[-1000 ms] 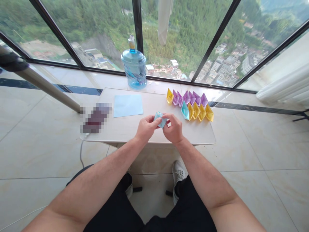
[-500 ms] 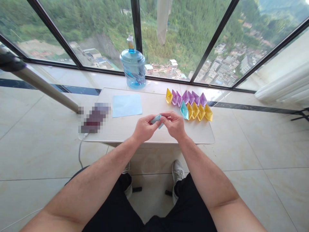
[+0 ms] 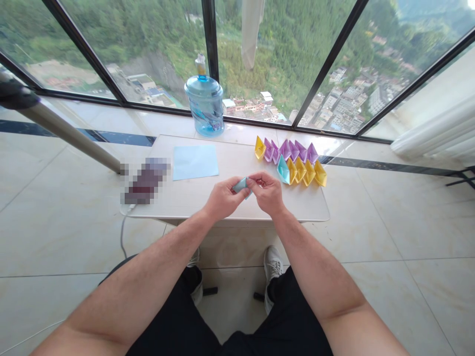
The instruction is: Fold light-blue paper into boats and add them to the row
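Observation:
A small folded piece of light blue paper point(image 3: 240, 185) is pinched between my two hands over the front of the white table. My left hand point(image 3: 224, 197) grips its left side with the thumb on top. On the other side, my right hand point(image 3: 267, 192) is closed on the right edge, and its fingers hide part of the folds. Right of my hands stand several folded paper boats: purple boats point(image 3: 291, 149) and a yellow boat point(image 3: 259, 147) in the back row, a blue boat point(image 3: 283, 170) and yellow boats point(image 3: 305, 172) in front.
A flat light blue sheet point(image 3: 196, 162) lies at the left of the white table point(image 3: 178, 202). Beside it is a pixelated object point(image 3: 146, 182) with a cable. A large water bottle point(image 3: 205, 106) stands behind the table by the window. A pole point(image 3: 81, 136) slants in from the left.
Both hands keep hold of the folded paper. Its angle has shifted slightly, and more of its upper face shows between the thumbs. The boats and the flat sheet have stayed put.

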The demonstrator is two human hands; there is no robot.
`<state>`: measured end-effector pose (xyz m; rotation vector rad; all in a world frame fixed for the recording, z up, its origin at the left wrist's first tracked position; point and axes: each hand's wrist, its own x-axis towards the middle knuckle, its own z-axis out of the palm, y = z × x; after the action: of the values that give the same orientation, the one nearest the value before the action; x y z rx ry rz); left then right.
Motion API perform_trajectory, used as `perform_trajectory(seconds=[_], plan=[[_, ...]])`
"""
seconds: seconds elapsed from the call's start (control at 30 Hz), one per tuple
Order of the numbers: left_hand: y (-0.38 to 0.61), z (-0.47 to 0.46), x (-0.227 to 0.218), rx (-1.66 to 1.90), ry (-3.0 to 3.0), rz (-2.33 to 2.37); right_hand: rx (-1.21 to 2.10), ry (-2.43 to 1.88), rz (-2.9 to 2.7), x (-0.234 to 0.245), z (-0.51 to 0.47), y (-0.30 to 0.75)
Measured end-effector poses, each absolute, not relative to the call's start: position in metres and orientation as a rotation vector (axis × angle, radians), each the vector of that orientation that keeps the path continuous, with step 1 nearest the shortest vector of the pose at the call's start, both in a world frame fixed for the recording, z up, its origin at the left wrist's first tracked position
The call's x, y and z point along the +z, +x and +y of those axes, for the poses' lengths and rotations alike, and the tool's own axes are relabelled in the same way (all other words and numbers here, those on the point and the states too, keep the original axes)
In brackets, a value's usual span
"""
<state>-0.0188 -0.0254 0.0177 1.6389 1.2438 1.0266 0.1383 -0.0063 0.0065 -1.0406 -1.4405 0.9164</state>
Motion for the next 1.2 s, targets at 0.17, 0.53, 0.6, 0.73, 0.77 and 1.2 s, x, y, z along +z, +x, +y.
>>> perform_trajectory(seconds=[0.17,0.53,0.6,0.73,0.77,1.2], plan=[[-0.019,-0.024,0.015,0.993,1.639,1.257,0.973,-1.075,-1.432,0.011,-0.008,0.140],[-0.014,-0.025,0.017,0.955,1.368,1.143,1.358,-1.052,-1.239,0.022,-0.011,0.139],[-0.011,-0.026,0.017,0.990,1.260,1.128,1.370,-1.060,-1.188,0.023,-0.011,0.140],[-0.007,-0.027,0.018,1.038,1.137,1.058,1.303,-1.076,-1.190,0.026,-0.011,0.141],[-0.006,-0.027,0.018,1.043,1.129,1.053,1.300,-1.083,-1.201,0.027,-0.011,0.141],[-0.005,-0.029,0.016,0.951,1.118,1.126,1.218,-1.140,-1.192,0.022,-0.007,0.142]])
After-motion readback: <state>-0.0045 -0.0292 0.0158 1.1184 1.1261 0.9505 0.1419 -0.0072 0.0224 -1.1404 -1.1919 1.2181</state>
